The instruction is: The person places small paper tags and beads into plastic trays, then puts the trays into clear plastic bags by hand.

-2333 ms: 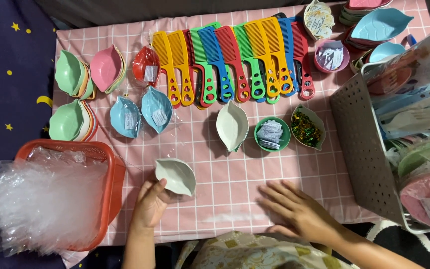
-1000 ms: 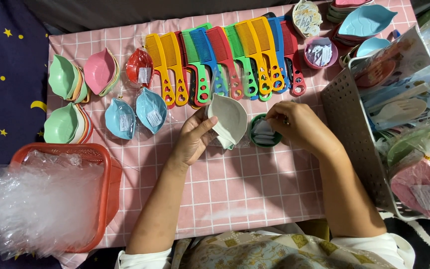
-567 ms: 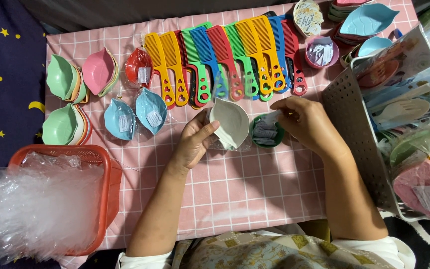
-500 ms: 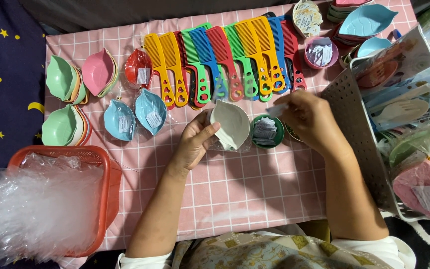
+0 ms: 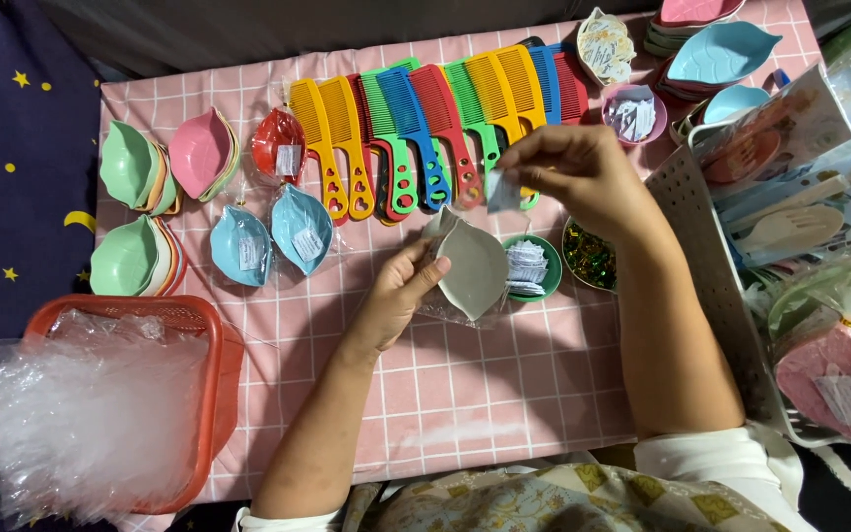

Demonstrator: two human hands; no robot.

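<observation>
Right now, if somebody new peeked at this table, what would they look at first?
Probably the row of bright combs, yellow, green, blue and red, fanned along the far side of the pink checked cloth. Next, in the middle, the left hand holds a pale leaf-shaped dish while the right hand pinches a small slip of paper above it. At the near left, a red basket brims with clear plastic bags.

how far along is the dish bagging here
Done, it seems: two blue leaf dishes and a red dish lie bagged with slips inside. In hand: the left hand holds a grey leaf dish in clear wrap, and the right hand pinches a paper slip above it. Left: stacks of unwrapped dishes at the cloth's left edge.
</observation>
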